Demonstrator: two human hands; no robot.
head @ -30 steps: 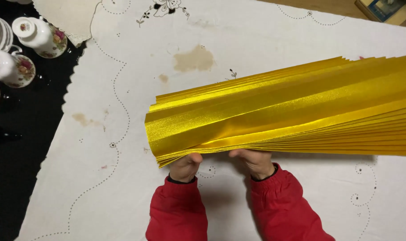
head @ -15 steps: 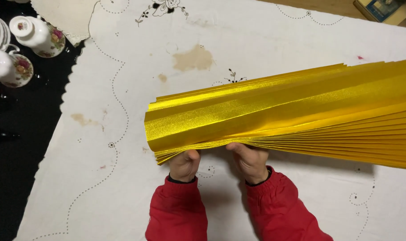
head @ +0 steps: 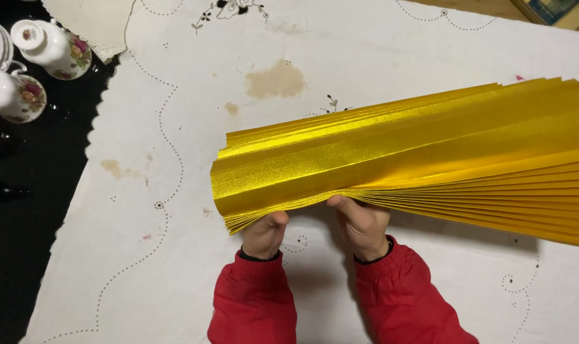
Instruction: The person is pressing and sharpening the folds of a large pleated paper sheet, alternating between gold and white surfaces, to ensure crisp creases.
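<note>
A long sheet of shiny gold paper (head: 404, 159), folded into many accordion pleats, lies across the white cloth and runs off the right edge. My left hand (head: 264, 232) pinches the pleats from below near their left end. My right hand (head: 360, 224) grips the same near edge a little to the right. Both wrists wear red sleeves. The fingers are hidden under the paper.
The white embroidered tablecloth (head: 149, 191) has brown stains (head: 276, 79). At the far left, on a black surface (head: 22, 210), stand white floral porcelain pieces: a small jug (head: 50, 48) and a cup on a saucer (head: 12, 95). A book corner (head: 553, 9) shows top right.
The pleated paper has tilted, its right end fanning wider and lower. My hands have shifted slightly along the near edge, still gripping it.
</note>
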